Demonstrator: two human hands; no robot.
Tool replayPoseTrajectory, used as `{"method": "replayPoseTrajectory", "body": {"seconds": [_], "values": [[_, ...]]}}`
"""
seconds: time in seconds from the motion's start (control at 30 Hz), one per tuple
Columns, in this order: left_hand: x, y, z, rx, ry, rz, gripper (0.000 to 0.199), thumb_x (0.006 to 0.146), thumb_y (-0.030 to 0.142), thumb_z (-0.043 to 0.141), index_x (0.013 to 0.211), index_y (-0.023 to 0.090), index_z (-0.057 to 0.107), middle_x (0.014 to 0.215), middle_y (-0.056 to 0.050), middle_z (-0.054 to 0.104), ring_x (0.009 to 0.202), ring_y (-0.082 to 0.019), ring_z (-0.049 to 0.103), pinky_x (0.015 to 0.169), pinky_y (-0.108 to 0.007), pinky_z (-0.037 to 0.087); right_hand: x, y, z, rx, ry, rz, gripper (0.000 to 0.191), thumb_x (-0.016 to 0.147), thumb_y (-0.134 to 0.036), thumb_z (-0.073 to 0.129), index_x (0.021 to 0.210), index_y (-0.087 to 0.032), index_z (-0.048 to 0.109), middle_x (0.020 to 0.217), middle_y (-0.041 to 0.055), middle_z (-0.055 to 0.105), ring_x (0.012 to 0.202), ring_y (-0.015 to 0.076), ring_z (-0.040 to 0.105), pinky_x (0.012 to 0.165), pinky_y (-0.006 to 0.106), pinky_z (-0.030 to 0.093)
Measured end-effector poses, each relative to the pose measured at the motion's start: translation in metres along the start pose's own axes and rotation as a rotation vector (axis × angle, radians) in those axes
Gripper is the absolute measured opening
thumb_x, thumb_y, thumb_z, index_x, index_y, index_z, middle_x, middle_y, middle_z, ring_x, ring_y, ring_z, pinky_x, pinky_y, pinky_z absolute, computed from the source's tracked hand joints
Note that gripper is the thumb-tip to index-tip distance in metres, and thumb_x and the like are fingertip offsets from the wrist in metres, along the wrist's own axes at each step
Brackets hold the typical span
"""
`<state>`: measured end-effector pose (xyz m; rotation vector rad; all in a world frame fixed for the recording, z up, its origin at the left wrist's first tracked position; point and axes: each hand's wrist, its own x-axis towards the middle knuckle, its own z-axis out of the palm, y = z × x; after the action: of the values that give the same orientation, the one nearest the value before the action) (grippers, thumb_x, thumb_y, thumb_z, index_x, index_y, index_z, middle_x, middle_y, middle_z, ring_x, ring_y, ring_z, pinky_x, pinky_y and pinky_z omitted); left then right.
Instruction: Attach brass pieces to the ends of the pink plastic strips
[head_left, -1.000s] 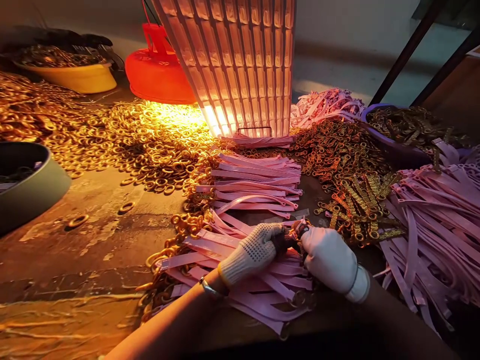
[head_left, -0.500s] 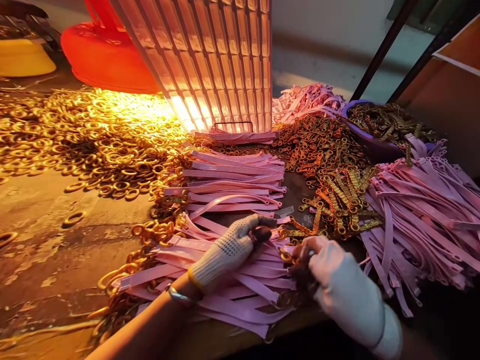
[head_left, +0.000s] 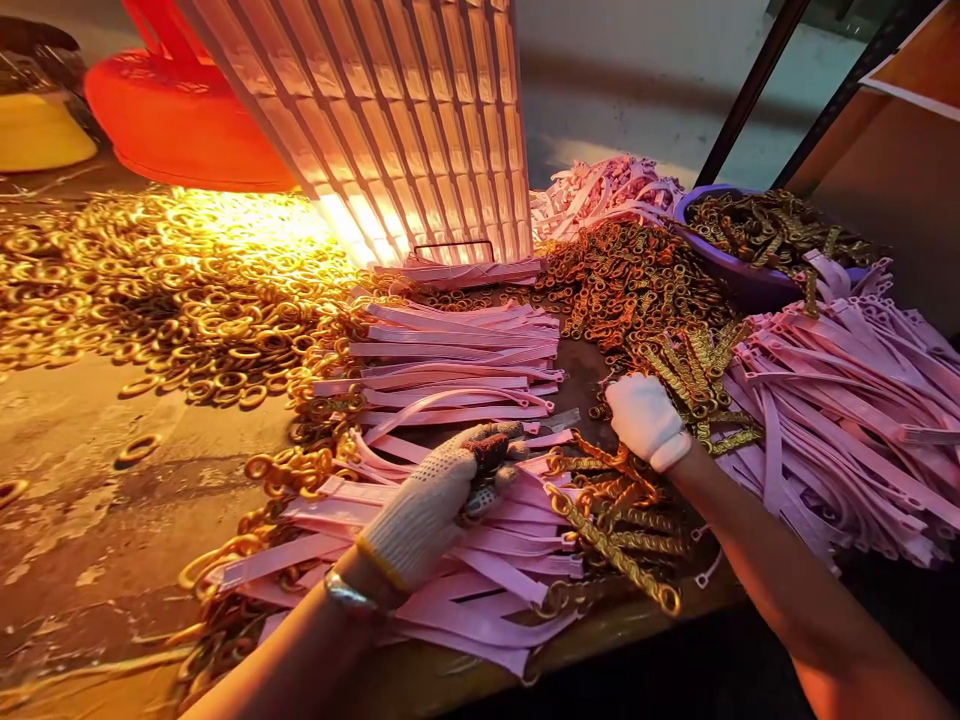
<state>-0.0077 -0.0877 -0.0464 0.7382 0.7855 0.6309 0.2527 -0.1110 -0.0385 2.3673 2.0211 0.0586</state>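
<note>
My left hand [head_left: 450, 490], in a white dotted glove with dark fingertips, rests over the front pile of pink straps [head_left: 337, 505]; its fingers are curled, and whatever they hold is hidden. My right hand [head_left: 646, 418], also gloved in white, is at the left edge of the gold braided pieces [head_left: 694, 370]. Its back faces me and its fingertips are out of sight. Between and below the hands, several gold braided pieces [head_left: 611, 545] lie at the right ends of the straps. Gold rings [head_left: 300, 470] sit at the straps' left ends.
A large heap of gold rings [head_left: 202, 290] spreads at the left under a red lamp [head_left: 187, 120]. A ribbed translucent panel [head_left: 420, 130] stands behind the straps. At the right are a purple basin [head_left: 724, 265] of gold pieces and a big pile of pink straps [head_left: 847, 420].
My right hand has moved up and away from my left hand, to the gold pieces. Gold braided pieces it covered now show at the front. The view has shifted slightly.
</note>
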Motion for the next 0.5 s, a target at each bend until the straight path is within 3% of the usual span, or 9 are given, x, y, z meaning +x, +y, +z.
{"method": "replayPoseTrajectory", "body": {"seconds": [0.13,0.23,0.3,0.37,0.43,0.5], "values": [[-0.002,0.0,0.004,0.046,-0.015,-0.006,0.044,0.08,0.036,0.076,0.115,0.011,0.065,0.071,-0.002,0.063,0.043,-0.003,0.036,0.035,-0.012,0.027,0.016,-0.009,0.015,-0.077,-0.03,0.057,0.027,0.082,0.001,0.046,0.09,-0.006,0.071,0.088,0.0243,0.07,0.079,0.0293,0.068,0.069,0.038,0.049],[0.0,-0.002,0.003,0.036,-0.035,-0.057,0.032,0.087,0.035,0.07,0.108,0.011,0.066,0.057,0.004,0.052,0.037,-0.003,0.029,0.032,-0.012,0.026,0.01,-0.003,0.007,-0.072,-0.052,0.017,0.025,0.08,0.001,0.05,0.091,-0.006,0.072,0.09,0.0234,0.07,0.081,0.0285,0.068,0.072,0.038,0.052],[0.002,-0.001,0.001,-0.042,-0.019,-0.081,0.027,0.09,0.033,0.067,0.106,0.011,0.066,0.06,0.002,0.056,0.037,-0.003,0.034,0.032,-0.012,0.028,-0.002,0.004,-0.005,-0.053,-0.046,-0.062,0.027,0.078,0.0,0.054,0.096,-0.008,0.072,0.105,0.0224,0.07,0.1,0.0302,0.066,0.087,0.041,0.052],[0.003,0.002,0.0,-0.13,0.028,-0.109,0.028,0.093,0.034,0.064,0.108,0.01,0.067,0.075,-0.006,0.067,0.042,-0.005,0.047,0.034,-0.012,0.033,-0.017,0.013,-0.017,0.069,-0.011,-0.197,0.033,0.08,-0.003,0.055,0.108,-0.011,0.071,0.121,0.0184,0.067,0.116,0.0283,0.06,0.102,0.041,0.046],[0.001,0.009,-0.001,-0.19,0.037,-0.162,0.036,0.095,0.04,0.061,0.113,0.01,0.067,0.092,-0.013,0.071,0.055,-0.011,0.062,0.036,-0.013,0.039,-0.034,0.022,-0.025,0.328,-0.022,-0.348,0.037,0.087,-0.01,0.053,0.121,-0.014,0.067,0.123,0.0132,0.068,0.116,0.0239,0.06,0.105,0.039,0.045],[-0.003,0.016,-0.002,-0.231,-0.016,-0.201,0.046,0.096,0.049,0.057,0.114,0.008,0.068,0.101,-0.018,0.072,0.068,-0.017,0.069,0.036,-0.015,0.04,-0.05,0.03,-0.025,0.611,-0.155,-0.433,0.035,0.091,-0.021,0.057,0.125,-0.017,0.066,0.116,0.0093,0.071,0.107,0.0217,0.065,0.099,0.036,0.05]]}}
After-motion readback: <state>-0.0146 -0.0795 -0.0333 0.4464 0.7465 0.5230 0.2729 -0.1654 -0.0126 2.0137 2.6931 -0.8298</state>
